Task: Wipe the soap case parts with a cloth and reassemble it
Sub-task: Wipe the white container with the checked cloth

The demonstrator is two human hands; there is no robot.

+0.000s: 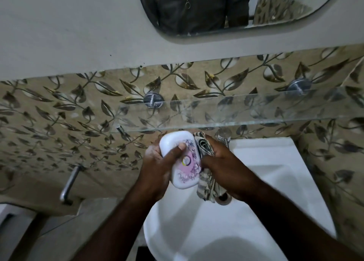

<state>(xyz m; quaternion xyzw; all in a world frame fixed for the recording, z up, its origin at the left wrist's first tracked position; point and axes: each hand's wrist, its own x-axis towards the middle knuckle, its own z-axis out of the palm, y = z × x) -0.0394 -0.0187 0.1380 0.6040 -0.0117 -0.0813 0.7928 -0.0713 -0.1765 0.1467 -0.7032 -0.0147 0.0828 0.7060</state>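
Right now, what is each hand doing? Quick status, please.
Left hand: gripping the soap case, thumb across its printed top.
Right hand: gripping the striped cloth, held against the case's side.

White washbasin below a glass shelf on chrome mounts; leaf-patterned wall tiles; oval mirror above; chrome handle at left.

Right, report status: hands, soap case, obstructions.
Left hand grips soap case, thumb across top. Right hand grips cloth against case's right side, over sink. Glass shelf close above.
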